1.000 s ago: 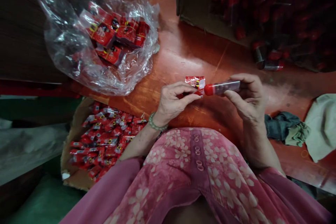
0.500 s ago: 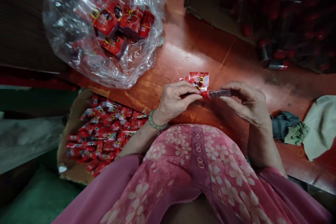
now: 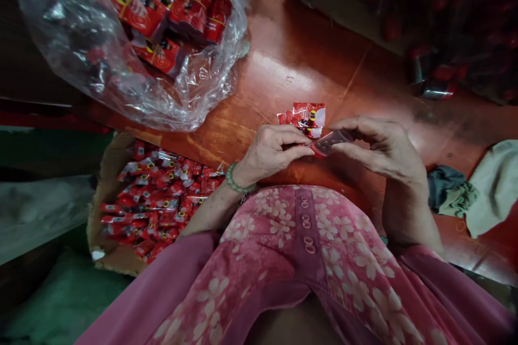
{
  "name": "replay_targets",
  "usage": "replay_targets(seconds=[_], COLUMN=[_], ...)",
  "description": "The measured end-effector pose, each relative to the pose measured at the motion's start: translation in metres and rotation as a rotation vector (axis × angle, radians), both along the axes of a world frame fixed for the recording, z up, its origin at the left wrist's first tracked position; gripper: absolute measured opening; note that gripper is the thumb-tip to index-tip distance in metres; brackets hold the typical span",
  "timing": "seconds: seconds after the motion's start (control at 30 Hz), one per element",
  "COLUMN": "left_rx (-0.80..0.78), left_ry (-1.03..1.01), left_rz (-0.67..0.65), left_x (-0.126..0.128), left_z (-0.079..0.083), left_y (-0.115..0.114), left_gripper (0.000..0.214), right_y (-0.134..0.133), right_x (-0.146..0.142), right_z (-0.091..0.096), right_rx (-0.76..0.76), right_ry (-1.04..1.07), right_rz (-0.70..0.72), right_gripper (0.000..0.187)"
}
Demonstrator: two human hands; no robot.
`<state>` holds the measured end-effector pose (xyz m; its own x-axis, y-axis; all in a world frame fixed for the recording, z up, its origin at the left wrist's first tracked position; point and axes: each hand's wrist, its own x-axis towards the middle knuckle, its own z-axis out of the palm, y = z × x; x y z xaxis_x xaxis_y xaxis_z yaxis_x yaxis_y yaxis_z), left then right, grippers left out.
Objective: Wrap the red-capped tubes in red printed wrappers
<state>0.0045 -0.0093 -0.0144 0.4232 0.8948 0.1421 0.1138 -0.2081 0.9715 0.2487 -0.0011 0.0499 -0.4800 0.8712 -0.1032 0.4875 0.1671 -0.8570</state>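
Between my hands is a small clear case with a red end (image 3: 326,143), lying tilted with its clear part up to the right. My left hand (image 3: 272,152) pinches the red end with thumb and fingertips. My right hand (image 3: 382,148) grips the clear end between thumb and fingers. What is inside the case is too blurred to make out. Just beyond my left fingertips, a few red printed packets (image 3: 309,115) lie overlapping on the reddish tabletop (image 3: 267,97).
At the upper left, an open plastic bag (image 3: 194,102) holds banded bundles of red packets (image 3: 141,11). A cardboard box (image 3: 97,226) of red wrapped pieces (image 3: 162,199) stands lower left. Dark crumpled cloth (image 3: 445,183) and pale cloth (image 3: 493,188) lie right. Red-capped cases (image 3: 439,89) are upper right.
The clear case has turned from nearly level to tilted, showing its broad face. My right hand has shifted slightly up and right. The view has moved a little.
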Motion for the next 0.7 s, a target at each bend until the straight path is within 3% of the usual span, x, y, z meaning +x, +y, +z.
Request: replay_targets(seconds=[0.13,0.33,0.57,0.7], left_rx=[-0.155,-0.384,-0.47,-0.449], left_ry=[0.019,-0.04,-0.049,-0.009], left_rz=[-0.047,-0.053,-0.08,-0.074], left_x=[-0.002,0.002,0.0,-0.002], left_z=[0.002,0.005,0.002,0.004], left_y=[0.004,0.007,0.009,0.008], left_gripper=[0.02,0.022,0.023,0.032], right_y=[-0.001,-0.002,-0.003,0.0], right_x=[-0.004,-0.014,-0.019,-0.02], right_z=[-0.003,-0.009,-0.021,-0.019], right_rx=[0.002,-0.038,-0.216,-0.194], right_ry=[0.055,0.102,0.201,0.187], right_rz=[-0.114,-0.138,-0.195,-0.228], right_gripper=[0.03,0.025,0.031,0.033])
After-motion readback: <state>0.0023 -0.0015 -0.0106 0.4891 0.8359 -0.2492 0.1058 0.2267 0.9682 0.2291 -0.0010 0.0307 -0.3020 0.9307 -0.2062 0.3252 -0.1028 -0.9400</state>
